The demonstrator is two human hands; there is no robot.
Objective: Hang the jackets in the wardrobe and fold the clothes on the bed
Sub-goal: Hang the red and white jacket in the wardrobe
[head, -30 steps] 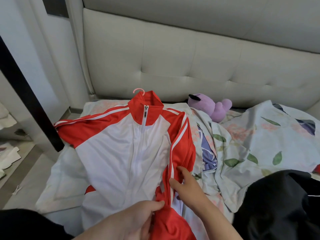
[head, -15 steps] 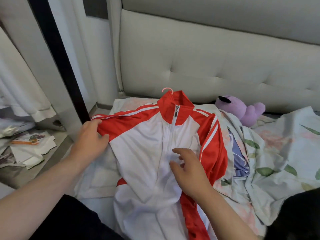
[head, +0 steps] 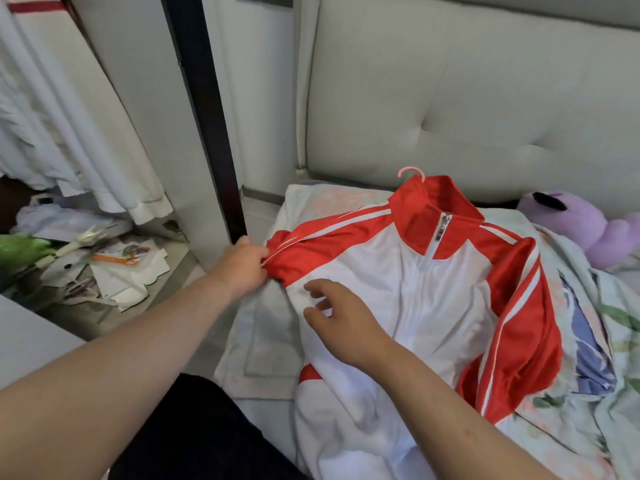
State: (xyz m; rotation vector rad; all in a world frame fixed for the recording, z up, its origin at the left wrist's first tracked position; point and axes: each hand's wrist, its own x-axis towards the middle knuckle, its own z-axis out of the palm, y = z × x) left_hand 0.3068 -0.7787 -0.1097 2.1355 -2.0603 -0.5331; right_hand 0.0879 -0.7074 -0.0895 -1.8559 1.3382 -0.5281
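The red-and-white jacket lies front-up on the bed with its zip closed and its collar toward the headboard. The hook of a pink hanger pokes out above the collar. The person's left hand grips the bunched red sleeve nearest the bed's edge. The right hand is spread loosely over the white front and holds nothing; whether it touches the cloth cannot be told.

The main risk looks like lifting by that sleeve instead of the hook — the slick fabric could slide off one end of the hanger. The other sleeve lies crumpled against the floral quilt and might drag it along. The dark post stands just beside the left hand, so the sleeve could catch there.
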